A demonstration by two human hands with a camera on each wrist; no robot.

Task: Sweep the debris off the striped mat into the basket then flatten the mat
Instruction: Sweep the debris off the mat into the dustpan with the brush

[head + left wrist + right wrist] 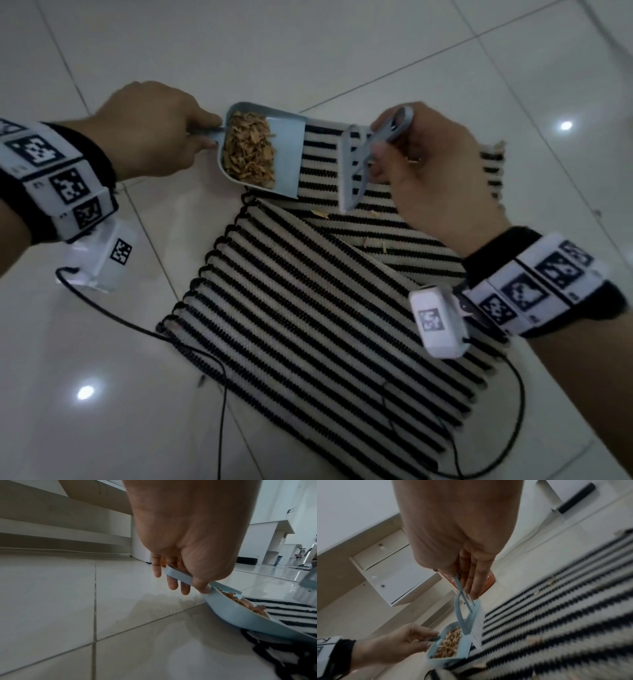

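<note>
The black-and-white striped mat [308, 308] lies on the tile floor, its near part folded over the far part. My left hand [171, 133] grips the handle of a light blue dustpan [286, 164], whose front lip rests on the mat's far left corner. Brown wood chips [248, 150] fill the pan. My right hand [411, 161] holds a small blue-grey brush [352, 171] by its handle, just right of the pan and over the mat. A few chips [320, 214] lie loose on the mat. In the right wrist view the orange basket [488, 582] stands beyond the brush, partly hidden by my fingers.
A white cabinet [393, 572] stands against the wall past the basket. Black cables [219, 377] from the wrist cameras trail over the floor and the mat's near edge. Glossy white tile floor [102, 342] surrounds the mat.
</note>
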